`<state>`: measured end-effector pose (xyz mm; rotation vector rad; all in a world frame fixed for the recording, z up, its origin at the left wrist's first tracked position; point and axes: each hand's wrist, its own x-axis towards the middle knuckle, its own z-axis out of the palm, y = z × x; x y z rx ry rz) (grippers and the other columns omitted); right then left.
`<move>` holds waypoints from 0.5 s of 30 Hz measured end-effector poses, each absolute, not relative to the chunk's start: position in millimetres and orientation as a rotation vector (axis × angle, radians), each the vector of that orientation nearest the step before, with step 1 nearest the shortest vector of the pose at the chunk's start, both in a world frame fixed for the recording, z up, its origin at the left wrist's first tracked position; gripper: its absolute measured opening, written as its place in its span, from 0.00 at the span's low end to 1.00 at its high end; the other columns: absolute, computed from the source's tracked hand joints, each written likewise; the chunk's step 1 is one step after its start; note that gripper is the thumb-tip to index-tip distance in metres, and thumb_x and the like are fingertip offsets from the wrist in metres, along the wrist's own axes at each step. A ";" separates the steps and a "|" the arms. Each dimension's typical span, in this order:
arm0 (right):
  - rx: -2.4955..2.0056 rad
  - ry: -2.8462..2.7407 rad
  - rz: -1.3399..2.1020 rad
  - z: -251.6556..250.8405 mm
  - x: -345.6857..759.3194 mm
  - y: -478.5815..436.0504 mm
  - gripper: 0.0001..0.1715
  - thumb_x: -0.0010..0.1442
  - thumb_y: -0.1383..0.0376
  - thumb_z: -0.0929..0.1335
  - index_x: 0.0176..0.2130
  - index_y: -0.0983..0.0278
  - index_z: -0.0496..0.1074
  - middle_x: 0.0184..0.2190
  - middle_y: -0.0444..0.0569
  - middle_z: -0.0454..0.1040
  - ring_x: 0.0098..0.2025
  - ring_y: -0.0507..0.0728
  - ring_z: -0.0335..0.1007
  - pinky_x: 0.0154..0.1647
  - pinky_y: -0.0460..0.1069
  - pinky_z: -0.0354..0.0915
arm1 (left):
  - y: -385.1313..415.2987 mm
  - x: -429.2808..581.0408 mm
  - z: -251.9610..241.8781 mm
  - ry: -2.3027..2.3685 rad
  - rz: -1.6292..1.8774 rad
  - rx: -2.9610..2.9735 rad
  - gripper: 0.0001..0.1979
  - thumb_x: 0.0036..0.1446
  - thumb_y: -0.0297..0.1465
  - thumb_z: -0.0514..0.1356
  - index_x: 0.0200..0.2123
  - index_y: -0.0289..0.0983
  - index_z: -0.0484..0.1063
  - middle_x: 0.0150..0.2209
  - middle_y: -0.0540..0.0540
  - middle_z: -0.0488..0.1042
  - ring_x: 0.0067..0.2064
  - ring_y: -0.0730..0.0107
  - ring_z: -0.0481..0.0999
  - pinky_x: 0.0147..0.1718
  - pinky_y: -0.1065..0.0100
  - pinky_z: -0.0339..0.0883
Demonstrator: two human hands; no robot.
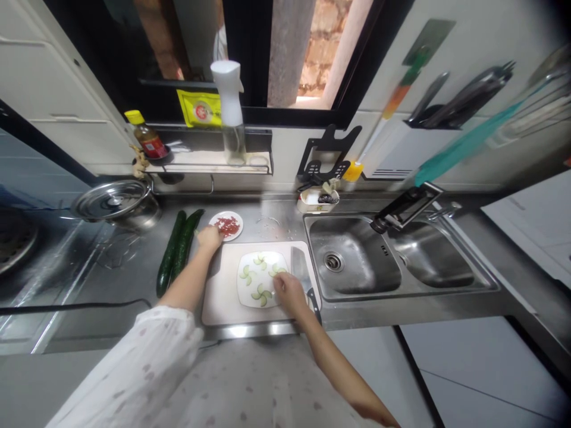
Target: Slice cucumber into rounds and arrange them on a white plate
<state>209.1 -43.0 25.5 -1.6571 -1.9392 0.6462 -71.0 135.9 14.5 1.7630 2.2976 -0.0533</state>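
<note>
My left hand [209,239] is at the lower left rim of a small white plate [239,232] of chopped red bits [228,226]. Its fingers look curled, and their tips are too blurred to show what is in them. Over the right edge of a white square plate [244,294], my right hand [289,292] is closed, fingertips near a group of cucumber slices [278,270]. Whether it pinches anything is hidden. More thin green slices [262,295] form pinwheel shapes on this plate, which rests on a pale cutting board [218,306]. A cleaver [301,264] lies along the board's right side.
Two whole cucumbers [178,249] lie left of the board, near a lidded steel pot [116,205]. To the right is a double sink [357,258]. A narrow shelf [200,159] behind holds a sauce bottle [149,139] and a spray bottle [232,113].
</note>
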 end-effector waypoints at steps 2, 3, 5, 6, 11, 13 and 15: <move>-1.664 -1.941 0.656 26.3 208.8 -43.4 0.13 0.60 0.67 0.59 0.27 0.63 0.67 0.25 0.45 0.68 0.28 0.52 0.61 0.31 0.45 0.53 | 136.3 -70.7 15.0 2.304 -0.044 1.764 0.23 0.53 0.43 0.57 0.44 0.32 0.74 0.40 0.31 0.75 0.43 0.52 0.75 0.39 0.64 0.66; -1.666 -1.940 0.660 26.5 208.9 -43.7 0.13 0.60 0.67 0.59 0.27 0.63 0.67 0.25 0.45 0.68 0.28 0.52 0.61 0.31 0.45 0.53 | 136.4 -70.8 15.5 2.302 -0.041 1.763 0.22 0.53 0.42 0.57 0.45 0.32 0.74 0.41 0.31 0.75 0.43 0.52 0.75 0.38 0.63 0.66; -1.668 -1.936 0.664 26.2 209.6 -44.3 0.13 0.60 0.67 0.59 0.26 0.63 0.67 0.25 0.46 0.68 0.29 0.52 0.62 0.31 0.45 0.53 | 136.2 -71.6 16.8 2.293 -0.030 1.752 0.21 0.54 0.41 0.56 0.45 0.33 0.74 0.41 0.32 0.75 0.43 0.52 0.76 0.38 0.63 0.66; -1.670 -1.932 0.664 25.5 210.0 -44.6 0.13 0.60 0.67 0.60 0.26 0.63 0.67 0.25 0.46 0.69 0.29 0.52 0.62 0.32 0.45 0.53 | 136.1 -72.3 17.5 2.285 -0.024 1.743 0.21 0.55 0.41 0.55 0.45 0.34 0.74 0.42 0.32 0.75 0.43 0.52 0.76 0.38 0.62 0.67; -1.707 -1.920 0.646 20.1 211.8 -45.3 0.13 0.60 0.67 0.60 0.26 0.63 0.68 0.25 0.46 0.69 0.29 0.52 0.61 0.31 0.45 0.53 | 135.9 -75.6 17.7 2.250 -0.006 1.731 0.20 0.55 0.42 0.55 0.44 0.36 0.75 0.42 0.33 0.76 0.43 0.52 0.76 0.37 0.62 0.67; -1.718 -1.915 0.641 18.7 211.7 -45.7 0.13 0.59 0.68 0.60 0.25 0.63 0.68 0.25 0.46 0.69 0.29 0.52 0.61 0.31 0.45 0.53 | 136.4 -75.5 16.1 2.251 -0.022 1.738 0.21 0.53 0.43 0.56 0.44 0.35 0.75 0.42 0.33 0.76 0.43 0.51 0.76 0.37 0.63 0.67; -1.714 -1.915 0.644 18.7 211.6 -46.4 0.13 0.59 0.68 0.60 0.26 0.63 0.68 0.25 0.46 0.69 0.29 0.52 0.61 0.31 0.45 0.53 | 136.6 -74.7 14.4 2.245 -0.036 1.770 0.22 0.53 0.44 0.56 0.45 0.35 0.74 0.43 0.33 0.76 0.43 0.50 0.76 0.38 0.62 0.66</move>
